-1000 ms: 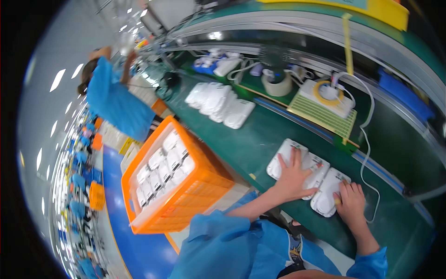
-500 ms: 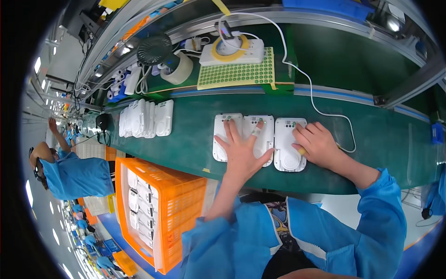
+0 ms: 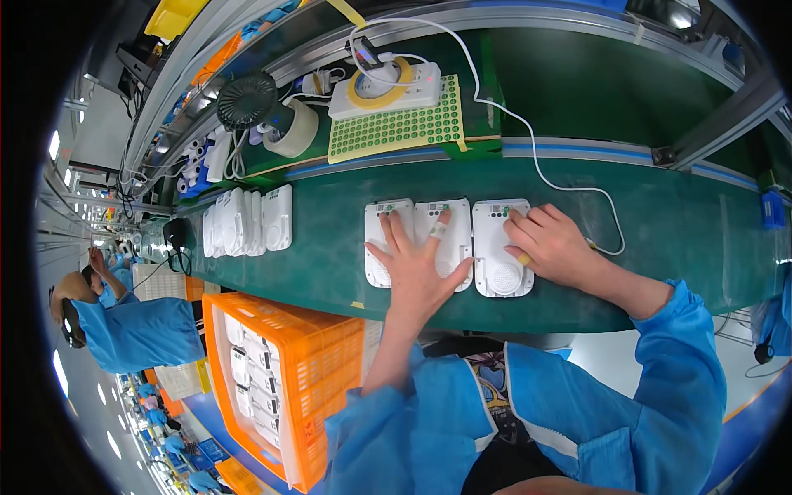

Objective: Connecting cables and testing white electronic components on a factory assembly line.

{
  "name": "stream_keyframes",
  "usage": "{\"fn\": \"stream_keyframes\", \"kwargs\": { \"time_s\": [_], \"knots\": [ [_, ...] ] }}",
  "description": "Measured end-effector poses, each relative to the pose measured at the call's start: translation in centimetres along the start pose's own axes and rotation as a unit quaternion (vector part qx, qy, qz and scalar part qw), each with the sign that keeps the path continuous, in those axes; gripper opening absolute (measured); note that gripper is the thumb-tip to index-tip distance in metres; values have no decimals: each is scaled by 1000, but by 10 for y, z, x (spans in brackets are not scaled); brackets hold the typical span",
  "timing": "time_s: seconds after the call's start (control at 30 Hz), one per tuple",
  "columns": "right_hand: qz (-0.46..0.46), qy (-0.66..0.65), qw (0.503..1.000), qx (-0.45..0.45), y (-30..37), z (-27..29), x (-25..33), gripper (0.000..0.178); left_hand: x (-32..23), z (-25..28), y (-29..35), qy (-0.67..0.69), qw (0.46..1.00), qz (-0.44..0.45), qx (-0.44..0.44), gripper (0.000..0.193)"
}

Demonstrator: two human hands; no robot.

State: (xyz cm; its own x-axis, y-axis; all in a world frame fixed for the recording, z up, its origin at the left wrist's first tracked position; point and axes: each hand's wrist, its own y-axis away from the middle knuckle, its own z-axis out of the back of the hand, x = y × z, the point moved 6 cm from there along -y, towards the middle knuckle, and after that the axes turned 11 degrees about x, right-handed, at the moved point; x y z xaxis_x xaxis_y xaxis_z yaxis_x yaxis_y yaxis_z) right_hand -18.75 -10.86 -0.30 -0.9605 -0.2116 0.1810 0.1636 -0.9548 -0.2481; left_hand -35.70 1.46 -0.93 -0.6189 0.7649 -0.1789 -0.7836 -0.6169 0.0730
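Note:
Three white plastic housings lie flat side by side on the green bench. My left hand [image 3: 415, 271] is open, its fingers spread over the left housing [image 3: 377, 271] and the middle housing [image 3: 455, 243]. A light bandage wraps one of its fingers. On the right housing [image 3: 487, 247], which has a round speaker grille at its lower end, rests my right hand [image 3: 557, 246]. Its fingers are bent and held together near the upper right corner, with the thumb tucked below; anything between them is hidden. Small green round stickers show at the housings' top ends.
More white housings [image 3: 239, 223] stand in a row at the left. Behind lie a green-dotted sticker sheet [image 3: 396, 132], a power strip [image 3: 425, 87] with a yellow tape roll, and a small fan [image 3: 247, 101]. A white cable [image 3: 536, 153] crosses the bench. An orange crate [image 3: 334, 363] stands below left.
The whole view has shifted slightly, so the bench things sit a little further left and higher. Both hands keep nearly the same places on the housings; the right fingers shift slightly at the corner.

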Motion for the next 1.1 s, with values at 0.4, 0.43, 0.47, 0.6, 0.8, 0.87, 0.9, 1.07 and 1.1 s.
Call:
{"fn": "stream_keyframes", "kwargs": {
  "time_s": [0.4, 0.43, 0.47, 0.6, 0.8, 0.87, 0.9, 1.07, 1.1],
  "knots": [
    [3, 9, 1000, -23, -2, 5, 2, 33, 0, -1, 0, 18, 1000, -13, -8, 81],
    [3, 8, 1000, -23, -1, 6, 2, 32, -1, -1, -1, 19, 1000, -15, -7, 81],
    [0, 8, 1000, -22, -1, 5, 2, 32, -1, -1, -1, 15, 1000, -14, -8, 81],
    [-40, -112, 993, -23, 1, -1, -16, 33, 1, -3, 1, 4, 999, -14, -35, 80],
    [-163, -365, 908, -127, 9, -10, -58, 37, -1, -6, 5, 34, 995, -42, -88, 65],
    [-159, -405, 895, -100, 8, -15, -57, 33, -1, -11, 5, 73, 991, -55, -98, 60],
    [-162, -404, 895, -99, 10, -16, -59, 33, -5, -14, 6, 76, 991, -57, -97, 60],
    [-148, -377, 909, -103, 7, -14, -58, 18, -58, -6, 12, 135, 972, -159, -110, 50],
    [-145, -378, 909, -101, 6, -14, -56, 18, -68, -6, 12, 127, 968, -180, -118, 52]
  ]
}}
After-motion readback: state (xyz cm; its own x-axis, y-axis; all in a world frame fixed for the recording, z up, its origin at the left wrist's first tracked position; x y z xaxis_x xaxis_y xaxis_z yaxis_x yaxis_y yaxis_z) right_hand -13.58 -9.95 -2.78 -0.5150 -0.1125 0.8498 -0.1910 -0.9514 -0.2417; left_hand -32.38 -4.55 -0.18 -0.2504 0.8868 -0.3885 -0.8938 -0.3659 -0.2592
